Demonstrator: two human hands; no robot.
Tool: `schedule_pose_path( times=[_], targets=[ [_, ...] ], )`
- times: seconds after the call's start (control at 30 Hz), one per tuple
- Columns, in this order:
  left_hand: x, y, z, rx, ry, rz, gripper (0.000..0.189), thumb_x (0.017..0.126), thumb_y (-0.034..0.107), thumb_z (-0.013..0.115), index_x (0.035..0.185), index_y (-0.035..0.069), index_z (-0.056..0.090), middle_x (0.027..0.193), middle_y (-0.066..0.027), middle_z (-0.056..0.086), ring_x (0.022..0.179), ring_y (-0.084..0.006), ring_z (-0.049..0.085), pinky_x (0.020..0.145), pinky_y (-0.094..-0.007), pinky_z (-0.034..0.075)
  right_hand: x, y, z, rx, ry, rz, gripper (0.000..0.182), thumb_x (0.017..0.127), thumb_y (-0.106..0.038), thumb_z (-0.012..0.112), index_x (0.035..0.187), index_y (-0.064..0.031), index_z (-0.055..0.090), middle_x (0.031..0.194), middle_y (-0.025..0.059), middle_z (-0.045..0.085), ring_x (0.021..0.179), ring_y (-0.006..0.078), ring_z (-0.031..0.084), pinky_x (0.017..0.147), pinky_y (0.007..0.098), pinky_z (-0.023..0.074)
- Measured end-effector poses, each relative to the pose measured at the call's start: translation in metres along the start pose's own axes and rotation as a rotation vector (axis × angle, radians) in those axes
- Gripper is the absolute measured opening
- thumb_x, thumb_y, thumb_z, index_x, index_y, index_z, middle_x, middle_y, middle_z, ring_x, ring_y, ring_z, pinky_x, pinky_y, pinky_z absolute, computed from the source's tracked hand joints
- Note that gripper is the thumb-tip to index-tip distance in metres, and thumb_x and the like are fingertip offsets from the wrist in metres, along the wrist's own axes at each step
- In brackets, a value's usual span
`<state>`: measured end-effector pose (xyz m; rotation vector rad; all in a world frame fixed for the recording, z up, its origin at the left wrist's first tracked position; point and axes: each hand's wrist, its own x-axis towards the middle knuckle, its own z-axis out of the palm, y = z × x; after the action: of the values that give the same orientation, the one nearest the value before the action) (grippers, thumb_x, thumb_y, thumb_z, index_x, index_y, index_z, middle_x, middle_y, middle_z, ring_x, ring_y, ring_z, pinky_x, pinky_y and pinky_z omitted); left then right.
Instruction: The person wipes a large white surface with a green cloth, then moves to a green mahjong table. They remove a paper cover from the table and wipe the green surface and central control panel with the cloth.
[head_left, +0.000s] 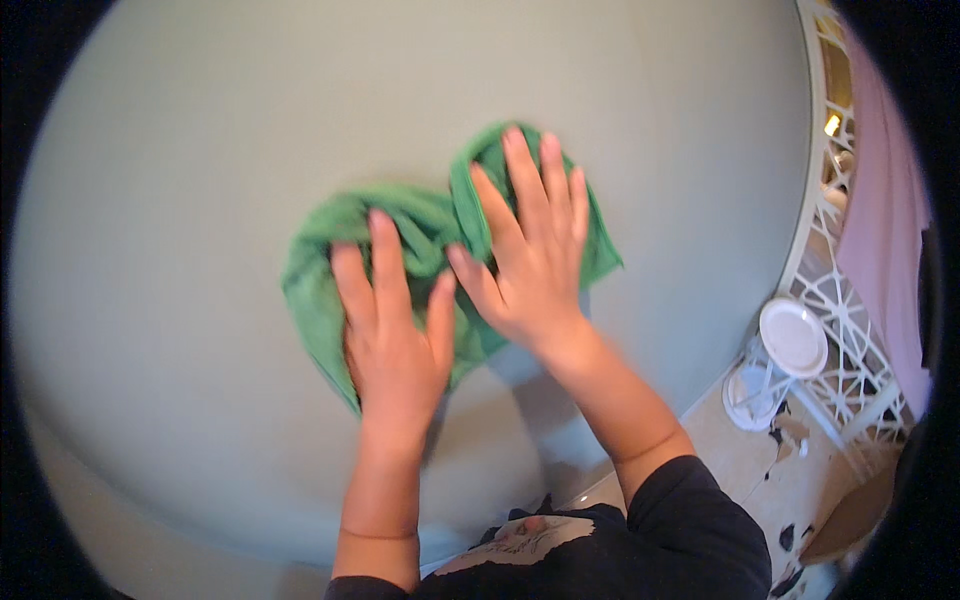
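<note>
A crumpled green cloth (315, 300) lies on a large, smooth, pale surface (225, 112) with a rounded edge. My left hand (394, 337) presses flat on the left part of the cloth, with its fingers spread. On the right part, my right hand (532, 255) is also laid flat, fingers apart and pointing away from me. The two thumbs are near each other over the middle of the cloth. What lies under the palms is hidden.
At the right stands a white openwork lattice frame (840, 311) with pink fabric (881, 225) beside it. A small white round-topped stand (793, 337) is near the surface's edge. Dark scraps and a brown piece (851, 517) lie on the pale floor (739, 457).
</note>
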<state>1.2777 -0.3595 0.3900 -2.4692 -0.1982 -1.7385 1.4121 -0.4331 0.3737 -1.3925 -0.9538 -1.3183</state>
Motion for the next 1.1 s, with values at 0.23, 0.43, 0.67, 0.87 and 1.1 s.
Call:
schedule_pose_path(
  times=[0.23, 0.43, 0.67, 0.87, 1.1],
  targets=[
    [-0.005, 0.017, 0.022, 0.073, -0.007, 0.009, 0.076, 0.085, 0.025, 0.076, 0.148, 0.002, 0.04, 0.148, -0.0333, 0.032, 0.131, -0.0492, 0.041, 0.106, -0.0494, 0.039, -0.007, 0.032, -0.015, 0.016, -0.072, 0.02, 0.049, 0.087, -0.04, 0.063, 0.131, -0.0166, 0.061, 0.155, 0.015, 0.038, 0.145, 0.0409, 0.028, 0.113, 0.0618, 0.0166],
    [0.051, 0.029, 0.046, 0.045, 0.148, 0.163, 0.076, 0.082, 0.019, 0.077, 0.148, 0.008, 0.042, 0.141, -0.0311, 0.039, 0.117, -0.0471, 0.052, 0.091, -0.0459, 0.05, 0.04, 0.069, -0.006, -0.021, 0.082, -0.043, 0.053, 0.091, -0.042, 0.06, 0.137, -0.0152, 0.055, 0.156, 0.0157, 0.036, 0.144, 0.0423, 0.026, 0.112, 0.0624, 0.0167],
    [-0.02, 0.036, 0.08, -0.125, -0.096, 0.095, 0.079, 0.083, 0.021, 0.077, 0.15, 0.004, 0.038, 0.146, -0.0329, 0.034, 0.133, -0.0494, 0.039, 0.104, -0.0496, 0.042, -0.035, 0.098, -0.021, -0.052, -0.043, 0.009, 0.059, 0.091, -0.043, 0.061, 0.138, -0.0085, 0.052, 0.157, 0.0176, 0.032, 0.146, 0.0425, 0.023, 0.113, 0.0625, 0.0153],
    [0.037, 0.062, 0.098, -0.234, 0.005, 0.146, 0.071, 0.087, 0.016, 0.071, 0.15, 0.006, 0.038, 0.144, -0.0332, 0.036, 0.13, -0.0493, 0.043, 0.102, -0.0483, 0.043, 0.012, 0.127, -0.02, -0.091, 0.047, 0.031, 0.057, 0.091, -0.035, 0.061, 0.139, -0.0064, 0.05, 0.157, 0.0173, 0.031, 0.146, 0.0421, 0.023, 0.115, 0.0603, 0.0151],
    [0.038, 0.078, 0.111, -0.215, 0.004, 0.09, 0.071, 0.089, 0.018, 0.069, 0.151, 0.007, 0.036, 0.146, -0.0321, 0.034, 0.131, -0.0488, 0.043, 0.101, -0.049, 0.045, 0.019, 0.139, -0.029, -0.065, 0.039, 0.009, 0.058, 0.091, -0.033, 0.06, 0.141, -0.0051, 0.047, 0.157, 0.0177, 0.03, 0.147, 0.0418, 0.022, 0.116, 0.0597, 0.0129]
  ],
)
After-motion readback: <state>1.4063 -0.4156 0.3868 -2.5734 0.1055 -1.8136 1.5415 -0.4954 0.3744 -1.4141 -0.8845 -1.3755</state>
